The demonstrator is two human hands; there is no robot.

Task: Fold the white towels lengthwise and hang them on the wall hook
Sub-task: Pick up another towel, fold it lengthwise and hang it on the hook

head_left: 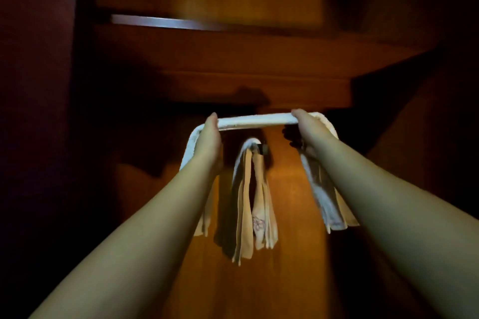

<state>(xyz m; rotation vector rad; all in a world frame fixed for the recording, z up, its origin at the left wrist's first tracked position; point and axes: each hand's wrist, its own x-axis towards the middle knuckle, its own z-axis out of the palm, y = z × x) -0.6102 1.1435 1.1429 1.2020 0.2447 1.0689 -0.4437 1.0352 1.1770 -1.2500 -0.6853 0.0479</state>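
A folded white towel (255,120) is stretched level between my two raised hands, its ends drooping down behind each forearm. My left hand (209,137) grips it near its left end and my right hand (307,125) near its right end. Below and between my hands, a metal wall hook (263,149) sticks out of the wooden panel. One or more folded white towels (252,202) hang from the hook, one with a small pink embroidered mark. The held towel is above the hook and apart from it.
A wooden wall panel (290,215) carries the hook. Above it juts a wooden shelf or ledge (233,59) with a pale strip (166,22) along its top edge. Both sides of the scene are dark.
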